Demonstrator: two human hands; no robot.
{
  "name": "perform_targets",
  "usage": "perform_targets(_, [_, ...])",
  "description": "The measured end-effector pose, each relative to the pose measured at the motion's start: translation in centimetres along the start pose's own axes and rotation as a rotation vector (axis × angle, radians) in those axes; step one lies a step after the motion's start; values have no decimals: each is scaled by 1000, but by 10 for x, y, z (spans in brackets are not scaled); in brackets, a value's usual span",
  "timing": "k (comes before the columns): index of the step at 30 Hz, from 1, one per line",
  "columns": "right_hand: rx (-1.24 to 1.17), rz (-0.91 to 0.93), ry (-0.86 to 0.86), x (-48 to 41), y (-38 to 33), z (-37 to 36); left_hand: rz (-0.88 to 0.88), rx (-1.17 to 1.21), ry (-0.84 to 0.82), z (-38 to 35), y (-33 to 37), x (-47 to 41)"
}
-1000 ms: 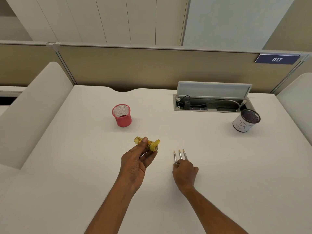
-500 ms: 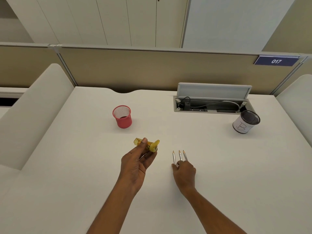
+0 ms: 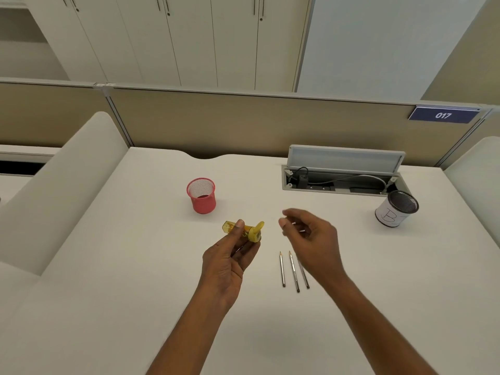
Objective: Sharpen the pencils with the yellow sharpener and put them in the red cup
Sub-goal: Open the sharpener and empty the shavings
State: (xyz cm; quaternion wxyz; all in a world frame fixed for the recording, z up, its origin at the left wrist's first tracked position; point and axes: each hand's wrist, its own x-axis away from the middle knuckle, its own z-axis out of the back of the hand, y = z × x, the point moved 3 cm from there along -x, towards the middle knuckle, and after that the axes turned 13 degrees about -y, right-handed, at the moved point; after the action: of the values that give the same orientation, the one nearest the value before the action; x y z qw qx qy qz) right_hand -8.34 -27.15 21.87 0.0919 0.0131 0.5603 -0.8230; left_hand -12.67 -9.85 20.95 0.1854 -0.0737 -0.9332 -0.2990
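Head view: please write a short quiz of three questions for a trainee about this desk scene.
1. True or false: the left hand holds the yellow sharpener.
2. How many pencils lie on the desk?
3. Choose one. Seen from the person, the red cup stands: A) to the left of the pencils, B) to the right of the pencils.

Key: 1 true; 2 three; 3 A.

My left hand [image 3: 230, 263] grips the yellow sharpener [image 3: 244, 230], thumb on top — my right hand [image 3: 311, 239] hovers beside it, fingers loosely curled and empty, both forearms extended.
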Motion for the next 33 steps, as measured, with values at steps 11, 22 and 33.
perform_targets(11, [91,193,-176,7,-67,7,-15,23,-45,-17,-1,3])
perform_targets(22, [131,212,-94,10,-37,-20,-4,16,-42,-18,-9,3])
perform_targets(33, [128,248,-167,-1,-42,-3,1,63,-89,-21,-6,1])
